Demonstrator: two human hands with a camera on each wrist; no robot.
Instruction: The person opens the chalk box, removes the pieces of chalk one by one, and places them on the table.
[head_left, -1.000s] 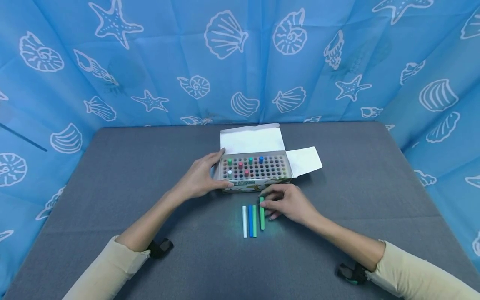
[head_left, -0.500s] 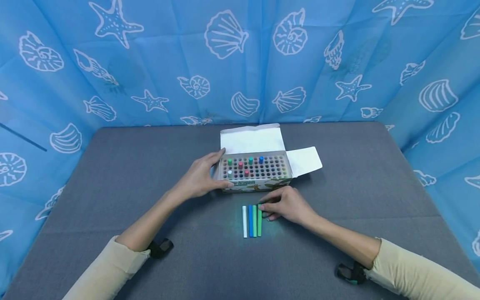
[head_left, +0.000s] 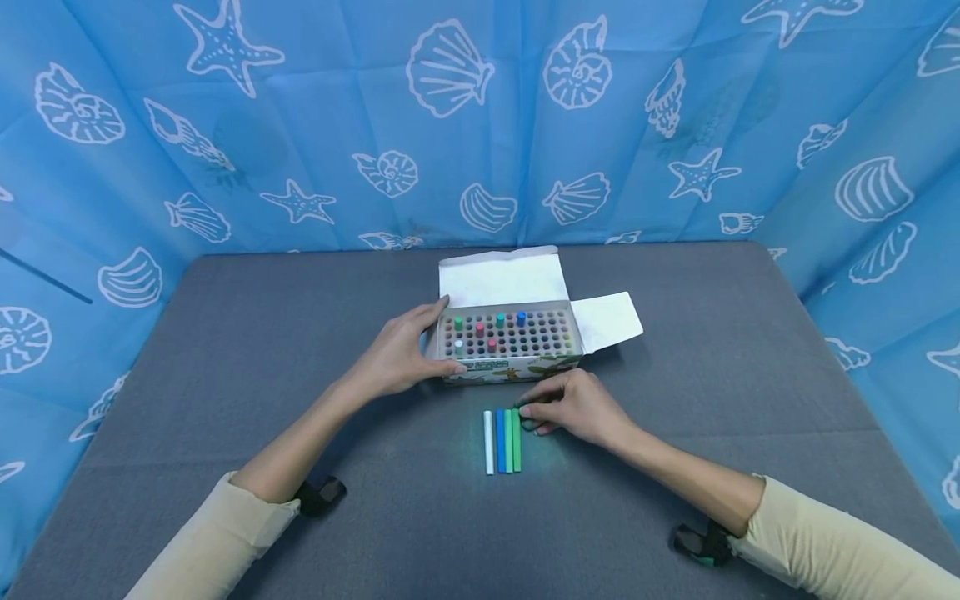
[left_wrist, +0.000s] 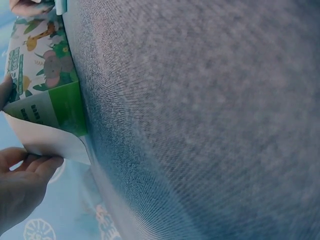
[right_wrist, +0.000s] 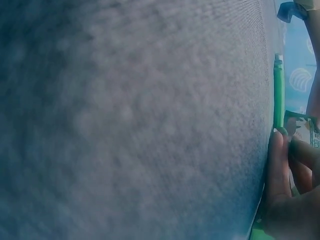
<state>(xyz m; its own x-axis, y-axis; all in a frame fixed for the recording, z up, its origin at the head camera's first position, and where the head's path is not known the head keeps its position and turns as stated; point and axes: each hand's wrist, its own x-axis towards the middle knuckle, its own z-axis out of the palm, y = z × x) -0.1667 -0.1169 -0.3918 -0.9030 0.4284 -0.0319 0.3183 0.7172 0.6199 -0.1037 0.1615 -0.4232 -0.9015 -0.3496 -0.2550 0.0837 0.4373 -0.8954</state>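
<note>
A white chalk box (head_left: 517, 375) with animal pictures stands open, its holed tray (head_left: 536, 337) bearing several coloured sticks. My left hand (head_left: 401, 354) grips its left end, thumb at the front and fingers behind; in the left wrist view those fingers touch a white end flap (left_wrist: 47, 140). In front of the box, a white chalk stick (head_left: 489, 446), a blue one (head_left: 501, 446) and a green one (head_left: 508, 446) lie side by side, the white slightly apart. Against the green one lies a second green chalk stick (head_left: 517, 450), its far end pinched by my right hand (head_left: 577, 408).
The box lid (head_left: 506, 279) is folded back behind it, and a white side flap (head_left: 607, 322) sticks out to the right. Grey cloth covers the table (head_left: 300, 292). A blue shell-patterned curtain (head_left: 322, 108) hangs behind and at the sides.
My right hand has brought the second green stick down and left, from a small gap to lying against the other green one. My left hand stays on the box.
</note>
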